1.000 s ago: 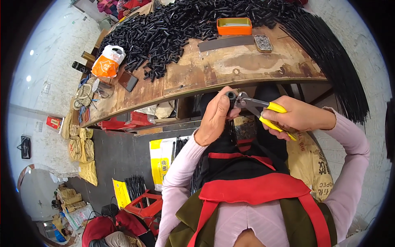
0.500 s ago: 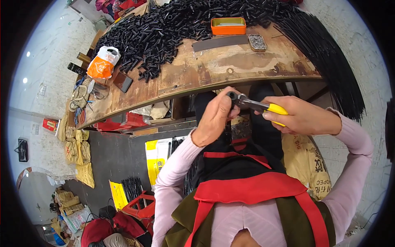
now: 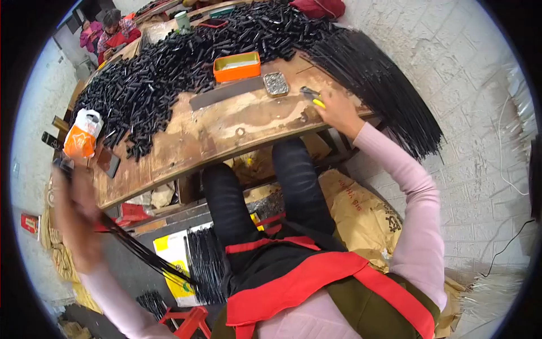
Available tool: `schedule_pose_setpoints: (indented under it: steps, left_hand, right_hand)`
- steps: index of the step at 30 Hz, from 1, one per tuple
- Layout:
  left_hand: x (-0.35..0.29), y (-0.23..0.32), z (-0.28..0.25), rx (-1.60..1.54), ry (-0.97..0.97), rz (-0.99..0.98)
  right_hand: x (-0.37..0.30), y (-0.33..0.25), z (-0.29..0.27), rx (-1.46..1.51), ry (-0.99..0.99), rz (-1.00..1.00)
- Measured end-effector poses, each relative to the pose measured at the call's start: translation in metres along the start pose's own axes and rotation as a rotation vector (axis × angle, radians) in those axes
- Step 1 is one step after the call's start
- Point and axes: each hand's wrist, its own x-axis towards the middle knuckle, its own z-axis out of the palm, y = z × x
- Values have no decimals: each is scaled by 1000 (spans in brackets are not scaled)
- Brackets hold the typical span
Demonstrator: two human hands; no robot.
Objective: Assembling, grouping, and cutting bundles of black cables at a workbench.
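My right hand (image 3: 340, 110) is over the right part of the wooden table, closed round yellow-handled pliers (image 3: 310, 92) whose metal jaws point left. Far out to the left is my left hand (image 3: 82, 206), smeared by motion but closed. A bundle of thin black rods (image 3: 148, 251) runs from it, slanting down to the right. At its upper end a dark tubular piece (image 3: 64, 167) shows, too blurred to make out fully. Beyond the hands, a large heap of short black tubes (image 3: 186, 62) covers the table's far side.
On the table (image 3: 220, 127) are an orange tin (image 3: 237, 68), a grey strip (image 3: 226, 94), a dish of small metal bits (image 3: 276, 84), a phone (image 3: 108, 161) and a plastic bag (image 3: 83, 135). Long black rods (image 3: 384, 85) overhang its right end. More rods (image 3: 204, 263) lie below. People (image 3: 113, 35) sit far left.
My hands have parted from in front of my lap. The left swung far left with the black rods; the right carried the pliers over the table. The view has shifted right.
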Motion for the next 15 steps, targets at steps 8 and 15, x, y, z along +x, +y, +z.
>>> schedule_pose_setpoints:
  steps: [8, 15]
  left_hand:
    - [-108, -251, -94, 1061, -547, 312]
    - [-124, -404, -190, 1051, -343, -19]
  right_hand:
    - [20, 67, -11, -415, 172, -152]
    - [14, 281, 55, -721, -27, -39]
